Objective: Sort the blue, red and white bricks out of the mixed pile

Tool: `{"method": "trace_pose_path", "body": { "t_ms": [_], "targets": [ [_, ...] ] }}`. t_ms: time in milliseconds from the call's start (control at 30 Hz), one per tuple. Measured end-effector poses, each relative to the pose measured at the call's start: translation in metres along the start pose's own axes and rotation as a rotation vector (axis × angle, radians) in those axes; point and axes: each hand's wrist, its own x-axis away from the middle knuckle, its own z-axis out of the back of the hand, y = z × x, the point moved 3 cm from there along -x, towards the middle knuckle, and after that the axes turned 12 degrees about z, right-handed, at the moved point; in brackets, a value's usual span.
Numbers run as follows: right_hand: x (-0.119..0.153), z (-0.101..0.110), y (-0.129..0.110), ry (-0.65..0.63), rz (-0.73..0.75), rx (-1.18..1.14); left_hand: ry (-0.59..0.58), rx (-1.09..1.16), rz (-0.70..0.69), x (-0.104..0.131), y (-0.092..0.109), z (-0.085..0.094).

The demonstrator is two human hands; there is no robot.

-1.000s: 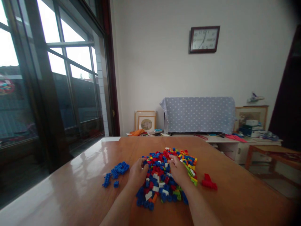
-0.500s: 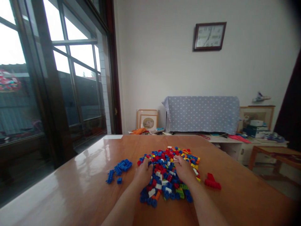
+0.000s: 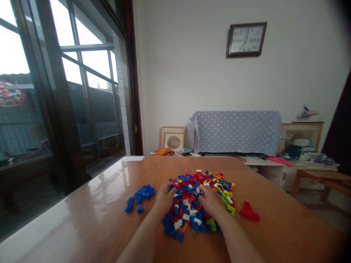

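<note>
A wide pile of mixed toy bricks [image 3: 189, 204] in blue, red, white, yellow, orange and green lies on the glossy wooden table [image 3: 90, 226]. At the pile's left edge is my left hand [image 3: 165, 197], its fingers curled; whether anything is between them is too small to tell. My right hand [image 3: 210, 199] reaches over the right part of the pile with bent fingers, and its fingertips are among the bricks, so their hold is unclear. Joined blue bricks [image 3: 144, 193] form a group left of my left hand, near a single blue brick [image 3: 140, 209]. Red bricks [image 3: 249, 212] sit to the right.
Beyond the table's far edge stand a cloth-covered object [image 3: 237, 132], a framed picture [image 3: 173, 140] and a white cabinet [image 3: 276, 175] with items on top. A white sheet [image 3: 132, 159] lies at the table's far left corner. A wooden stool [image 3: 315, 175] stands at the right.
My right hand has moved slightly left and down over the pile, uncovering green bricks to its right. My left hand has shifted a little left and up. The view has shifted slightly.
</note>
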Motion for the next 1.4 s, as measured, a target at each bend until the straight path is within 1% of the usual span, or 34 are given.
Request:
{"method": "trace_pose_path", "body": {
  "t_ms": [167, 267, 333, 400, 500, 600, 733, 833, 933, 1000, 1033, 1100, 1167, 1300, 1400],
  "targets": [
    [-0.001, -0.001, 0.005, 0.013, -0.012, -0.013, -0.021, -0.04, -0.038, 0.001, 0.001, -0.002],
    [-0.001, 0.004, 0.002, 0.072, -0.039, -0.073, -0.029, -0.055, -0.052, 0.002, 0.003, -0.002],
    [-0.001, 0.008, -0.005, 0.135, -0.034, -0.229, -0.047, -0.063, -0.078, 0.005, 0.006, -0.003],
    [0.0, 0.012, -0.016, 0.167, -0.033, -0.493, -0.088, -0.063, -0.117, 0.01, 0.01, -0.006],
    [0.005, 0.015, -0.035, 0.106, -0.102, -0.885, -0.18, -0.03, -0.169, 0.018, 0.019, -0.012],
    [0.011, 0.016, -0.051, 0.035, -0.157, -1.089, -0.268, 0.011, -0.199, 0.026, 0.026, -0.019],
    [0.014, 0.012, -0.057, 0.002, -0.176, -1.174, -0.334, 0.009, -0.237, 0.033, 0.031, -0.024],
    [0.014, 0.005, -0.057, -0.02, -0.193, -1.188, -0.344, -0.046, -0.258, 0.035, 0.029, -0.024],
    [0.014, 0.0, -0.055, -0.046, -0.202, -1.227, -0.34, -0.105, -0.247, 0.033, 0.026, -0.02],
    [0.013, 0.0, -0.052, -0.026, -0.218, -1.239, -0.268, -0.163, -0.24, 0.028, 0.025, -0.012],
    [0.013, 0.0, -0.05, -0.006, -0.232, -1.238, -0.202, -0.214, -0.225, 0.024, 0.024, -0.006],
    [0.012, 0.002, -0.043, 0.048, -0.262, -1.222, -0.034, -0.341, -0.162, 0.016, 0.02, 0.01],
    [0.012, 0.004, -0.037, 0.09, -0.281, -1.204, 0.127, -0.447, -0.059, 0.007, 0.015, 0.031],
    [0.012, 0.008, -0.029, 0.143, -0.287, -1.186, 0.324, -0.536, 0.116, -0.004, 0.002, 0.068],
    [0.013, 0.009, -0.027, 0.15, -0.294, -1.189, 0.424, -0.59, 0.235, -0.005, -0.007, 0.082]
  ]
}}
